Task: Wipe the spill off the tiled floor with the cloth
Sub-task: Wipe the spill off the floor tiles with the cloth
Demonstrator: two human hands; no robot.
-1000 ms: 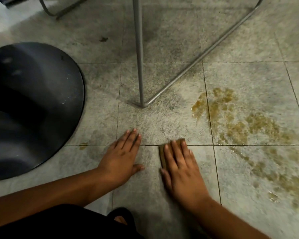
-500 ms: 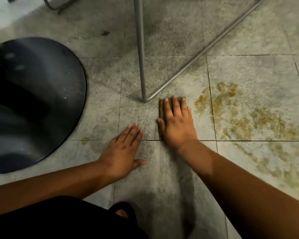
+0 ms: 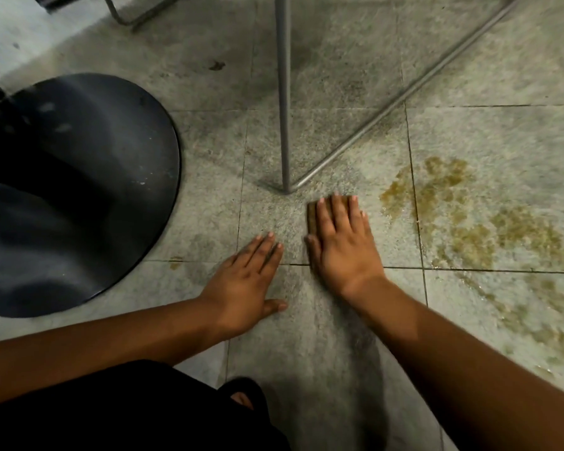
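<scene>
Right hand (image 3: 342,245) lay flat, fingers straight, pressing the cloth (image 3: 312,216) onto the tiled floor (image 3: 306,336) left of the spill (image 3: 469,222); left hand (image 3: 241,288) rested spread nearby.

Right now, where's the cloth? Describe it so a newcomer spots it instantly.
Find the metal chair leg meeting the tiled floor; just below-right of its foot lies the right hand, flat. The cloth is the brown strip peeking from under its fingers, left of the yellowish spill.

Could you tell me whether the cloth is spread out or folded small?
Folded small: only a narrow edge of the cloth shows beside the flat right hand.
</scene>
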